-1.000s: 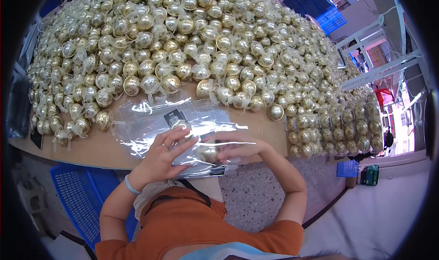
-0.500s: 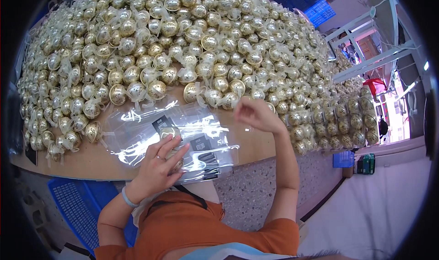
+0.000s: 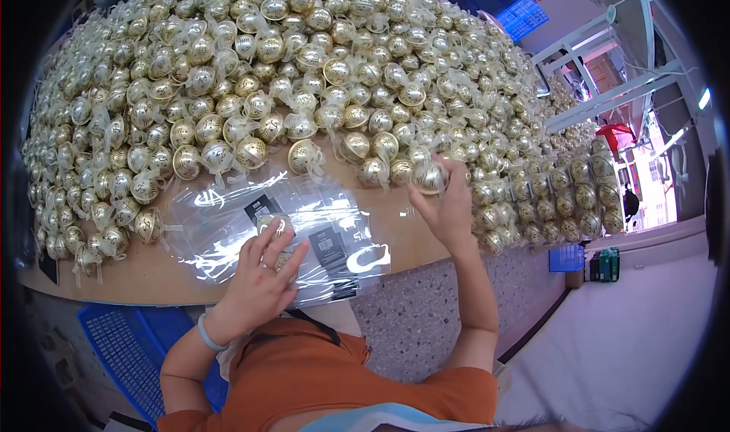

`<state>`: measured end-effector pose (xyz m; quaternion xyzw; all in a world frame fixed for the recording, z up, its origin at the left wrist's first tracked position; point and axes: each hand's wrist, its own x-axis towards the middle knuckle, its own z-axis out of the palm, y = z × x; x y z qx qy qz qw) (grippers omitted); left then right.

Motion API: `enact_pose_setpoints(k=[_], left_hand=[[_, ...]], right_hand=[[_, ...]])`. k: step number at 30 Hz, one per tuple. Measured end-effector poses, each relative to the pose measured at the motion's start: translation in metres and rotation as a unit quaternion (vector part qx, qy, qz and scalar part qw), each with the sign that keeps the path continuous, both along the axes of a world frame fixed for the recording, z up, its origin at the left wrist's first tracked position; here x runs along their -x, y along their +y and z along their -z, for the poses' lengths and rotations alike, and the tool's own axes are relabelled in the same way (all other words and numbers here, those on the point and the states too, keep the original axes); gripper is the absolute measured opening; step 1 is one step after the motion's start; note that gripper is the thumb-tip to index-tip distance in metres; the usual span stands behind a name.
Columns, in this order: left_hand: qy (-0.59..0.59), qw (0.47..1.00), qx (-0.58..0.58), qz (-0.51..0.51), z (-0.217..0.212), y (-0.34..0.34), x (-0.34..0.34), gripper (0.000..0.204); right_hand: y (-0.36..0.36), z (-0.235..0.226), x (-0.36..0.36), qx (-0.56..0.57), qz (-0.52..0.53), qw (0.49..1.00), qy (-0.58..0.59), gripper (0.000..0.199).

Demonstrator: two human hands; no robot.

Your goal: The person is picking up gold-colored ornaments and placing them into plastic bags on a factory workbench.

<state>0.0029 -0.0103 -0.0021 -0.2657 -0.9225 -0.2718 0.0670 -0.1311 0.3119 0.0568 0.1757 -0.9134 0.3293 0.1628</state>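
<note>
My left hand [image 3: 262, 280] rests over clear plastic packaging [image 3: 205, 234], fingers bent around a gold bauble [image 3: 284, 260] that shows between thumb and forefinger. Just past the fingertips another gold bauble [image 3: 272, 224] peeks out. Dark printed cards [image 3: 328, 248] lie within the shiny plastic. At the front edge of a huge heap of gold baubles [image 3: 209, 128], my right hand [image 3: 450, 208] grips a gold bauble [image 3: 430, 178] with a pale ribbon between thumb and fingers. Most of the bauble under my left hand is hidden.
The heap covers most of the brown table [image 3: 411, 230]. At its right, baubles sit in rows in clear packs [image 3: 559, 204]. A blue crate [image 3: 125, 341] stands below the table's left side; more blue crates [image 3: 517, 14] are at the far right, near a white metal frame [image 3: 608, 97].
My right hand has opened from a loose curl and now has a gold bauble between thumb and fingers at the heap's edge. My left hand stays on the packaging, nearly still.
</note>
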Motion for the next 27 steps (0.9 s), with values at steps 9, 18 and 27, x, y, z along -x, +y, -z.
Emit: enact_pose_setpoints(k=[9, 18, 27], left_hand=[[-0.011, 0.997, -0.070, 0.026, 0.001, -0.009, 0.011, 0.082], [0.004, 0.998, -0.057, 0.029, 0.004, -0.008, 0.011, 0.077], [0.041, 0.997, 0.042, 0.044, 0.006, -0.002, 0.010, 0.088]], right_hand=[[0.010, 0.038, -0.045, 0.212, -0.258, 0.842, -0.424, 0.069], [-0.064, 0.047, -0.025, 0.184, -0.238, 0.807, -0.508, 0.060], [-0.074, 0.085, -0.032, 0.352, -0.211, 0.715, -0.566, 0.074]])
